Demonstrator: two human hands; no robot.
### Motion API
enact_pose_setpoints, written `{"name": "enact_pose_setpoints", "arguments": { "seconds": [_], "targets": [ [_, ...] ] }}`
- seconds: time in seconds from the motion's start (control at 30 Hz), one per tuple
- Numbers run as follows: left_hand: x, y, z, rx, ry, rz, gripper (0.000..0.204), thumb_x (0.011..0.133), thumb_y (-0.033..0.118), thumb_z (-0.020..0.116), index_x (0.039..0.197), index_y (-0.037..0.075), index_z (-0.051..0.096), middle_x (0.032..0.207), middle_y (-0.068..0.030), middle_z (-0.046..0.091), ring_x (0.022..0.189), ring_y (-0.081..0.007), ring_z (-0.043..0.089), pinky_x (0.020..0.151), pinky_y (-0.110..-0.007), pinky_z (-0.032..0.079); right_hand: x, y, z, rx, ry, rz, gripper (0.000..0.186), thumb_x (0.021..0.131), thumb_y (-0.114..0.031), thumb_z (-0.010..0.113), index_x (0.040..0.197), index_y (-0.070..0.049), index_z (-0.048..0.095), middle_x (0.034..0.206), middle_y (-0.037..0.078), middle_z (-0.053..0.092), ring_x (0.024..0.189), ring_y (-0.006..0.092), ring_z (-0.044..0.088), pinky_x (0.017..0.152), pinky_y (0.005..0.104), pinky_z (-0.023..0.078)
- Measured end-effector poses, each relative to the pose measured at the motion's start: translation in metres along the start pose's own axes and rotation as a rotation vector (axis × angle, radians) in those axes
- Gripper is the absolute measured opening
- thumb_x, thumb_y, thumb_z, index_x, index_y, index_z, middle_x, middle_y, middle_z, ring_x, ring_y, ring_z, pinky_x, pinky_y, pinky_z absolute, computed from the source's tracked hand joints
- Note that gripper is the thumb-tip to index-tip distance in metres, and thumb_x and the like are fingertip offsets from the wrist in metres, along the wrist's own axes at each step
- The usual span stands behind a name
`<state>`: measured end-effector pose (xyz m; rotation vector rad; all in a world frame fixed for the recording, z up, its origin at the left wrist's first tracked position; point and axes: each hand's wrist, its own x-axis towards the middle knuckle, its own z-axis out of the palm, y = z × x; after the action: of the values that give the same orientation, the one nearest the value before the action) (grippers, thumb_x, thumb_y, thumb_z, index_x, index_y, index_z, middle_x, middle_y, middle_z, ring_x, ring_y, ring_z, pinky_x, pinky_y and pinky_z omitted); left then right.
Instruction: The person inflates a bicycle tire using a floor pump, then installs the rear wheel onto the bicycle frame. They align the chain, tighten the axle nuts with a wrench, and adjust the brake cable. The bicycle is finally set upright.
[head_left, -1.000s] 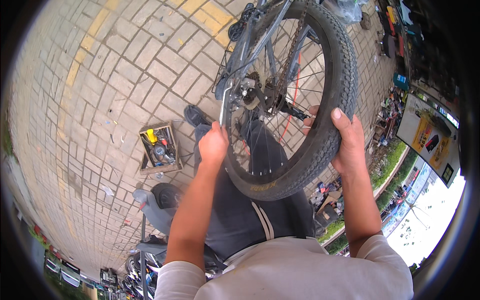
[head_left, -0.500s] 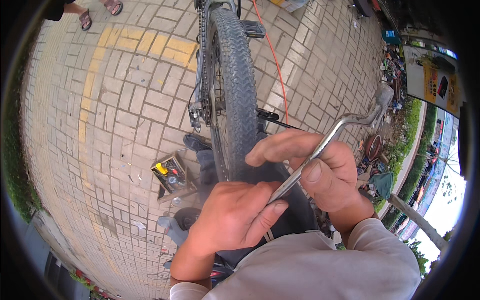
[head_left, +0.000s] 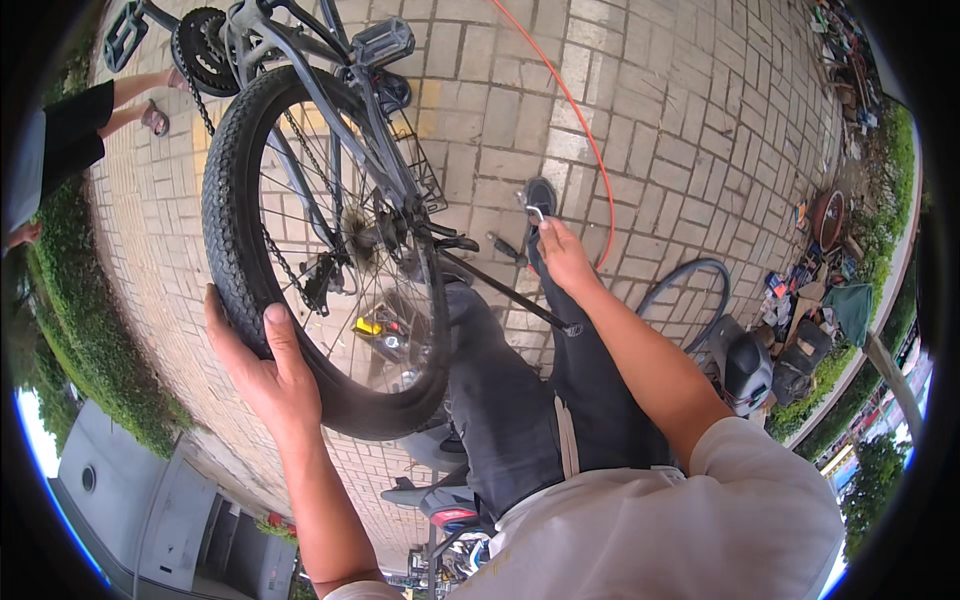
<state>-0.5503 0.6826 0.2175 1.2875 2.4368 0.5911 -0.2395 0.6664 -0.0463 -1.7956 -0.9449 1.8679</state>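
A bicycle [head_left: 345, 160] stands before me at the left, its wheel turned side-on. My left hand [head_left: 268, 375] is at the near left of the black knobbly tyre [head_left: 226, 200], thumb on the near side and fingers round the tread. In my right hand [head_left: 566, 258], over my thigh, a bent silver metal bar [head_left: 538, 211] is gripped; only its hooked tip shows past the fingers. The chain [head_left: 272, 250], the hub [head_left: 362, 232] and the kickstand [head_left: 500, 285] are in view between my hands.
Through the spokes shows a tool box with a yellow item [head_left: 367, 326]. An orange hose [head_left: 585, 110] and a grey hose [head_left: 690, 268] lie on the paving at right. Another person's legs [head_left: 125, 95] are at far left; clutter [head_left: 800, 300] lines the right verge.
The tyre was upright and edge-on at centre; now the bicycle sits further left, side-on. My left hand has left the metal bar for the tyre, and the right has moved forward with the bar.
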Motion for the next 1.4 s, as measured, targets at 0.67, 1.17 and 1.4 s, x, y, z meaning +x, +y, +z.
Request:
{"name": "enact_pose_setpoints", "arguments": {
  "seconds": [0.67, 1.17, 1.4],
  "targets": [
    [-0.085, 0.052, 0.141, -0.062, -0.635, 0.342, 0.048, 0.067, 0.008, 0.08, 0.112, 0.003, 0.062, 0.114, -0.0145, 0.058, 0.09, -0.0299, 0.057, 0.079, -0.037, 0.048, 0.062, 0.09, 0.155, 0.285, -0.248, -0.12, 0.031, 0.099, -0.025, 0.051, 0.123, -0.004, 0.056, 0.103, 0.014, 0.066, 0.093, 0.0248, 0.061, 0.086, 0.0332, 0.046],
    [-0.072, 0.046, 0.126, -0.109, -0.646, 0.38, 0.037, 0.072, 0.008, 0.078, 0.106, 0.002, 0.065, 0.097, -0.015, 0.061, 0.084, -0.0313, 0.062, 0.07, -0.038, 0.052, 0.005, 0.012, 0.16, 0.309, -0.223, 0.221, 0.028, 0.087, -0.014, 0.055, 0.112, -0.002, 0.056, 0.082, 0.022, 0.063, 0.076, 0.0327, 0.061, 0.071, 0.0403, 0.046],
    [-0.068, 0.047, 0.126, -0.127, -0.688, 0.385, 0.038, 0.072, 0.007, 0.077, 0.107, 0.001, 0.065, 0.097, -0.0153, 0.061, 0.084, -0.031, 0.062, 0.07, -0.037, 0.051, 0.005, 0.023, 0.184, 0.331, 0.135, 0.101, 0.017, 0.085, -0.015, 0.056, 0.093, 0.0, 0.061, 0.073, 0.017, 0.06, 0.066, 0.0264, 0.055, 0.064, 0.0372, 0.044]
  ]
}}
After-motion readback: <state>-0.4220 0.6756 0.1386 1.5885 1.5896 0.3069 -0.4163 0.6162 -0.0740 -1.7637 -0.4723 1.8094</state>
